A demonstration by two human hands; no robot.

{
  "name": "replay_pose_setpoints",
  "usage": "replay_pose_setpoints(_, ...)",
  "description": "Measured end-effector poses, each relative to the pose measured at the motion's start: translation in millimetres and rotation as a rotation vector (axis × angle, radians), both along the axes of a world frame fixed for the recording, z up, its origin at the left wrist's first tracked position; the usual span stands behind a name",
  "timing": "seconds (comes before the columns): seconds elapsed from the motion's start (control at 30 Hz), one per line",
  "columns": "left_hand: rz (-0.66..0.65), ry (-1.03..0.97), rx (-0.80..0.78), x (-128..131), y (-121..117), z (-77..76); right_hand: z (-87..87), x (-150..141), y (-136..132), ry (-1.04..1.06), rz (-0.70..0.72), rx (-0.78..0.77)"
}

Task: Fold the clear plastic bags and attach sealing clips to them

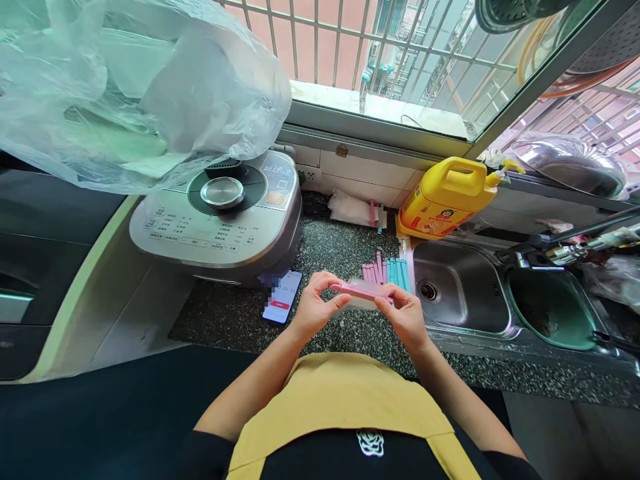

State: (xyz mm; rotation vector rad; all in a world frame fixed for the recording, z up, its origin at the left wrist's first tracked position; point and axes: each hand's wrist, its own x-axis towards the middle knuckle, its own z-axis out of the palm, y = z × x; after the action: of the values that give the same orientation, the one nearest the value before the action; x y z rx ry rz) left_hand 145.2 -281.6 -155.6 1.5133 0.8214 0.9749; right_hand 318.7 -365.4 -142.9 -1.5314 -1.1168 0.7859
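Note:
Between my two hands, above the speckled counter, is a pink bag sealing clip (363, 292) lying crosswise over a small clear plastic bag. My left hand (317, 305) pinches the clip's left end between thumb and fingers. At the other end, my right hand (404, 315) grips the clip with its thumb on the near side. Just behind my right hand lie several pink clips (376, 269) and several teal clips (399, 272), side by side. Further back by the wall is a clear bag (350, 208) with a pink and a teal clip at its right end.
A rice cooker (170, 241) stands at left, under a large plastic bag (215, 87). A lit phone (284, 299) lies left of my hands. At right are a yellow pump jug (447, 203), a steel sink (483, 283) and a green basin (550, 310).

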Motion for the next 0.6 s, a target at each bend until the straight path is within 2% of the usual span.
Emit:
replay_pose_setpoints(0.17,-0.181,0.023,-0.019,6,7,-9.8,1.0,2,6,0.155,-0.047,-0.009)
replay_pose_setpoints(0.37,-0.37,-0.035,-0.308,7,7,-18.5,6.9,5,18,0.193,-0.092,0.013)
replay_pose_setpoints(0.47,-0.407,0.027,-0.383,4,7,-24.6,9.8,9,24,0.226,-0.144,0.06)
replay_pose_setpoints(0.6,-0.388,0.02,-0.454,1,3,-38.5,14.0,17,31,0.211,-0.202,0.11)
